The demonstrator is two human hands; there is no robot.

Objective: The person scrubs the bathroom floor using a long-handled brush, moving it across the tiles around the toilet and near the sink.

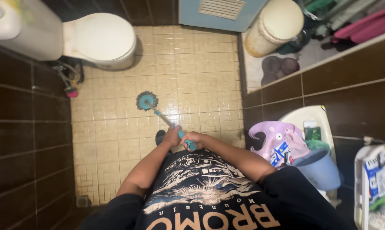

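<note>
Brush handle (165, 118): middle and end hidden inside the left hand (172, 137) and right hand (192, 138). Toilet tank (26, 30) cut by top-left edge. Floor drain (82, 201) too dim to read. Shirt (201, 187) hides the legs; only a dark shoe tip (159, 136) shows. Bucket (318, 168) contents unclear. Bags at right (380, 183) cut by the edge.

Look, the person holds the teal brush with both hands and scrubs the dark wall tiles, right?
Not quite. The head view shows the left hand and right hand both on the teal brush, but its round head presses on the yellow floor tiles, not the dark wall tiles.
</note>
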